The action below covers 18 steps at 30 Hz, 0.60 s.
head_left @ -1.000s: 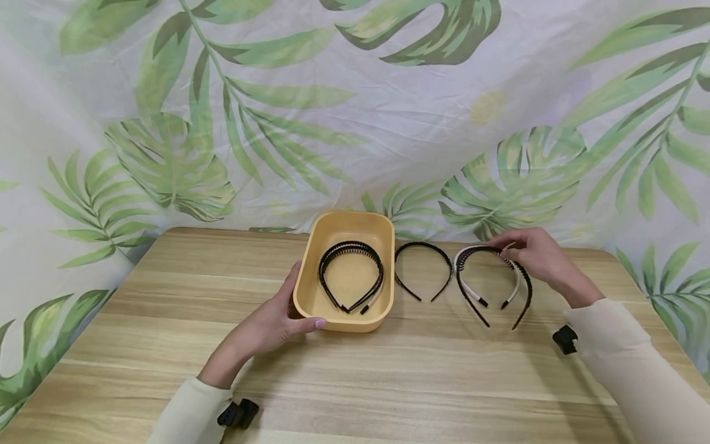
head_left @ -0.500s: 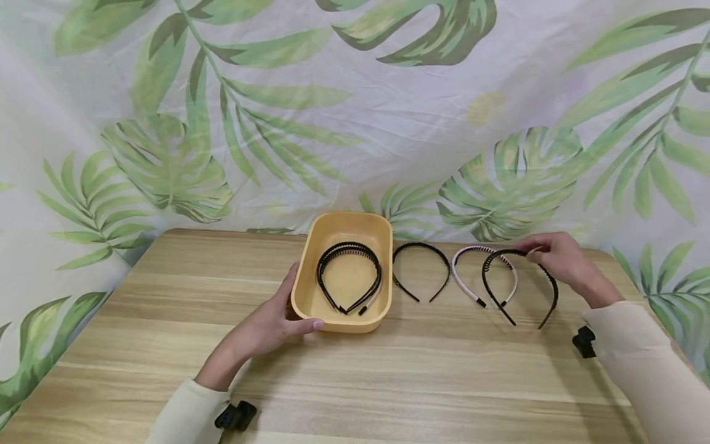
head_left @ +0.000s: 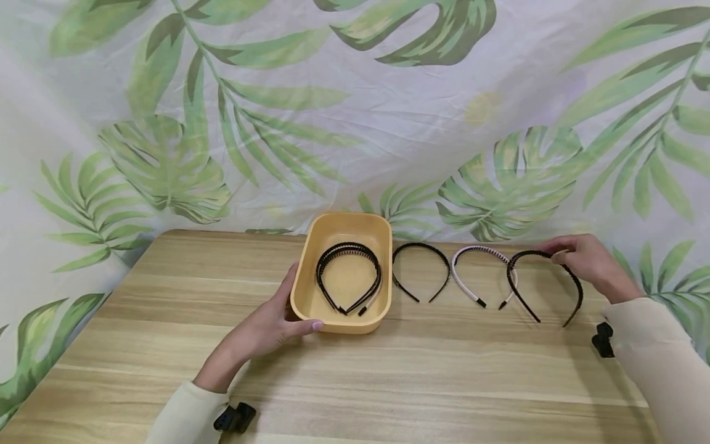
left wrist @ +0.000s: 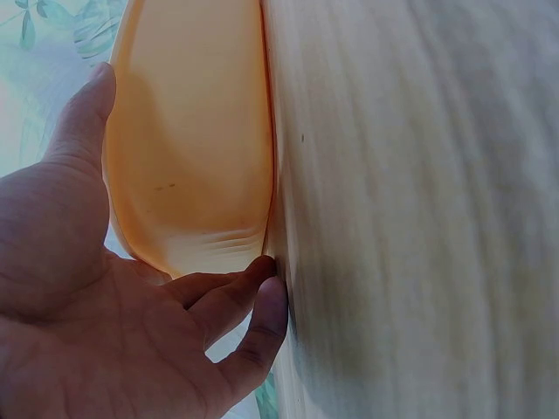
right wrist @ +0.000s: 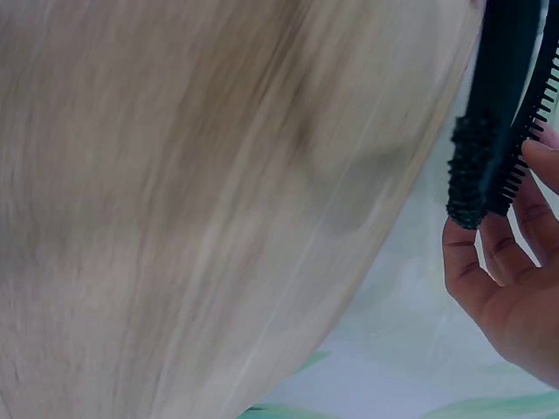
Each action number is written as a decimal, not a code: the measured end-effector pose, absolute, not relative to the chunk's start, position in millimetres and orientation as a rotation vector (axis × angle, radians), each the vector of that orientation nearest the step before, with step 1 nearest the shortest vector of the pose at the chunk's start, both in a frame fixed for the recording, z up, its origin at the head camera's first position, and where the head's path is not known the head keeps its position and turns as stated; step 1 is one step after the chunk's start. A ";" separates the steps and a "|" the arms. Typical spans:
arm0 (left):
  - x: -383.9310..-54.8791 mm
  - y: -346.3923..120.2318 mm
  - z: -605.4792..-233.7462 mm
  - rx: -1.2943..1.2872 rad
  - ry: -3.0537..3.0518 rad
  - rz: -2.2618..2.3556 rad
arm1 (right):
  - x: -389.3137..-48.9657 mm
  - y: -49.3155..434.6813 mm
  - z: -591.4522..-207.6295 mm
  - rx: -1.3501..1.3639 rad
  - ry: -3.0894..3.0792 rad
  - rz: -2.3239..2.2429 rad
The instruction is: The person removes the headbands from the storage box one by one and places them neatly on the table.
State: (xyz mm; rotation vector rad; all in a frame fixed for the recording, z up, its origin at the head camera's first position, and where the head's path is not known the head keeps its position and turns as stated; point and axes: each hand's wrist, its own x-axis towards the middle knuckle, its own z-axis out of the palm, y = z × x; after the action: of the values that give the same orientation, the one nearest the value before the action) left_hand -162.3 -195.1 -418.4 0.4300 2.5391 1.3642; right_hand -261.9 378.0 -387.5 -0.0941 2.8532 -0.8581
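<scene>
My left hand (head_left: 266,327) holds the left side of a yellow plastic tub (head_left: 348,283), thumb at the rim and fingers along the outer wall. In the left wrist view the fingertips reach the tub's lower edge. Inside the tub lie several headbands (head_left: 355,250), mostly black and overlapping. At the right, my right hand (head_left: 590,262) pinches the top of a black headband (head_left: 580,290). The right wrist view shows that headband's comb teeth (right wrist: 520,144) near the fingers. Its left leg overlaps the end of a pale pink headband (head_left: 467,290) lying on the table.
Between the tub and the pink headband lies another black headband (head_left: 418,245), near the table's back edge. The wood-grain table (head_left: 388,382) spreads in front. A leaf-patterned cloth (head_left: 388,123) hangs directly behind it.
My right hand has carried the black headband to the right, off most of the pink one, which stays in place. The left hand and tub are nearly unmoved.
</scene>
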 end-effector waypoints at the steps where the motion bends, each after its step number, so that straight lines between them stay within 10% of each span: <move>1: -162.4 -195.0 -418.1 0.428 2.538 1.364 | -262.1 380.7 -388.1 -0.085 2.853 -0.861; 18: -162.7 -194.9 -416.8 0.411 2.541 1.352 | -266.6 403.6 -395.1 0.024 2.783 -0.892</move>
State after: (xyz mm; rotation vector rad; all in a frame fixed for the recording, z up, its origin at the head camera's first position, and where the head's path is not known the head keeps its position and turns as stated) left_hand -162.7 -194.9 -416.8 0.4109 2.5409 1.3521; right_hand -266.6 403.6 -395.1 0.0237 2.7833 -0.8921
